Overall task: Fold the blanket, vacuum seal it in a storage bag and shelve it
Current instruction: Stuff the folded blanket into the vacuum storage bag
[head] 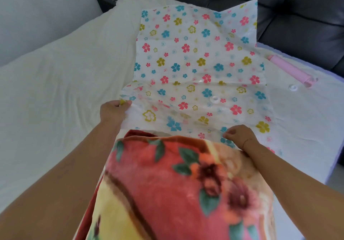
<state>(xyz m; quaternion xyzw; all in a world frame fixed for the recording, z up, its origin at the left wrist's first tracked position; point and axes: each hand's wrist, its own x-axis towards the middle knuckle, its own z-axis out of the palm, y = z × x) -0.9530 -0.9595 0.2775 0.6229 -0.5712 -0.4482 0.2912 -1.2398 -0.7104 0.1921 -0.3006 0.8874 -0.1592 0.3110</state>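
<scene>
Folded blanket (178,184) meets storage bag (197,57) mouth; each hand pinches an edge.

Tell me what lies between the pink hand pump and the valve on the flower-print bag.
In the head view, a loose white valve cap lies on the cream bedspread between the pink hand pump and the bag's valve.

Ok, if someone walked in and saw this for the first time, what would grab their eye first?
Probably the big red and yellow floral blanket filling the near foreground, its far end at the mouth of the flower-printed storage bag spread across the bed. Next, the left hand and right hand gripping the bag's near edge on either side. A pink pump lies to the right, near the dark headboard.
</scene>
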